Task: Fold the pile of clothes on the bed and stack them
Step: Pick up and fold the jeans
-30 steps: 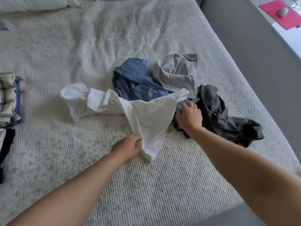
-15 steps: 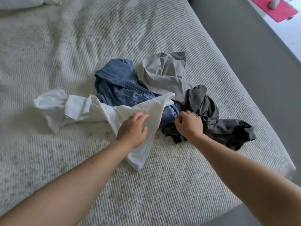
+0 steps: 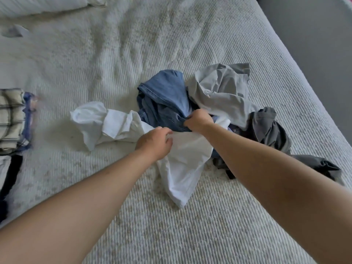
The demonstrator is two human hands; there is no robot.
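Note:
A crumpled pile lies in the middle of the bed (image 3: 190, 225): a white garment (image 3: 182, 164), blue denim (image 3: 163, 100), a light grey garment (image 3: 222, 92) and a dark grey one (image 3: 270, 130). My left hand (image 3: 155, 142) grips the upper edge of the white garment. My right hand (image 3: 199, 120) pinches cloth where the denim meets the white garment's top edge; which of the two it holds I cannot tell. The white garment hangs down toward me from both hands, and its other end lies bunched to the left.
A stack of folded clothes (image 3: 11, 119), plaid on top, sits at the bed's left edge with dark items (image 3: 9, 178) below it. A pillow (image 3: 38, 4) lies at the far left. The bed's right edge drops to a grey floor (image 3: 314, 35).
My left hand moved up from the white garment's lower part to its top edge. My right hand shifted left and up from the dark grey garment to the denim.

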